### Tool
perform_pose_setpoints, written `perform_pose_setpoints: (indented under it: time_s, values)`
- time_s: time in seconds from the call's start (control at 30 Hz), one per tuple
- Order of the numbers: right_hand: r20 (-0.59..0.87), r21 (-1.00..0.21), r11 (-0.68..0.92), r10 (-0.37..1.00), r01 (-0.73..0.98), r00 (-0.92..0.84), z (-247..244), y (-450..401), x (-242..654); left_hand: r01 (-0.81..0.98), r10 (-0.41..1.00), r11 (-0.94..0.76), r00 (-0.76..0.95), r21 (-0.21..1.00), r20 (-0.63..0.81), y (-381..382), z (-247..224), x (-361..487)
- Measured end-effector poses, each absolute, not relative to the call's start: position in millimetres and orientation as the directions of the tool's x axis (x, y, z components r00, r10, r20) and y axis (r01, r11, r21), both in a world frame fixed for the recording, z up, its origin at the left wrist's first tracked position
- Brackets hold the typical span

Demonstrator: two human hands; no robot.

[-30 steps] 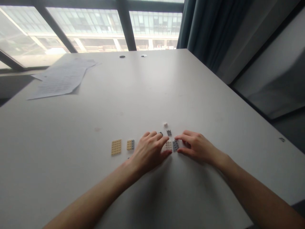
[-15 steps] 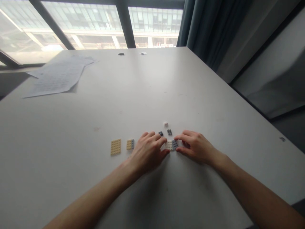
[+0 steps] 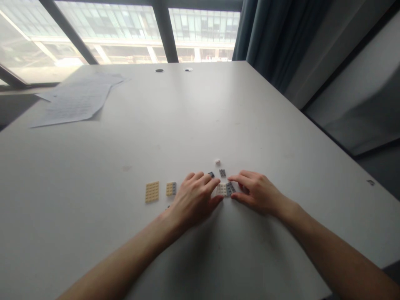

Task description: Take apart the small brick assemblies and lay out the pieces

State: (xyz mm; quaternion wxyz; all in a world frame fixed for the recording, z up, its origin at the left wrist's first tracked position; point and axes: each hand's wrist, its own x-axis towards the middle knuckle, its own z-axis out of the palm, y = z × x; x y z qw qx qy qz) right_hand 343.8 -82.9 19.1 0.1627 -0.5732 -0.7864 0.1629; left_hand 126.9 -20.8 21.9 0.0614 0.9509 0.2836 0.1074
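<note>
Table (image 3: pixel 193 137): white plate (image 3: pixel 222 189) and grey plate (image 3: pixel 229 189) sit side by side between left hand (image 3: pixel 198 193) and right hand (image 3: pixel 254 189), apparently touching.
Plate feel: likely light, stiff, hard to break; smooth sides may slip.
Best hold: opposite edges, 2 fingertips.
Grey long axis: runs roughly far to near, near end angled right; white plate's is partly hidden.
Left grip: thumb and forefinger pinch white plate.
Right grip: thumb and forefinger parted around grey plate; cannot tell if they press it.

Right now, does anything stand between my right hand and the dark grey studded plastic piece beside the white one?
Nothing visible stands between your right hand and the dark grey piece; the white studded piece lies beyond it, toward your left hand.
</note>
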Motion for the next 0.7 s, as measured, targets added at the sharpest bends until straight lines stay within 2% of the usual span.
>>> perform_pose_setpoints:
  time_s: [0.23,0.43,0.7]
  values:
    - [0.087,-0.445,0.307,0.95,0.841,-0.301,18,-84,343,0.411,0.411,-0.91,0.88,0.055,0.237,-38,29,126]
    - [0.094,-0.446,0.308,0.95,0.84,-0.299,18,-84,343,0.387,0.37,-0.92,0.907,-0.053,0.199,-47,29,130]
    - [0.073,-0.485,0.265,0.962,0.833,-0.263,18,-81,354,0.24,0.221,-0.966,0.96,-0.1,0.171,-37,27,127]
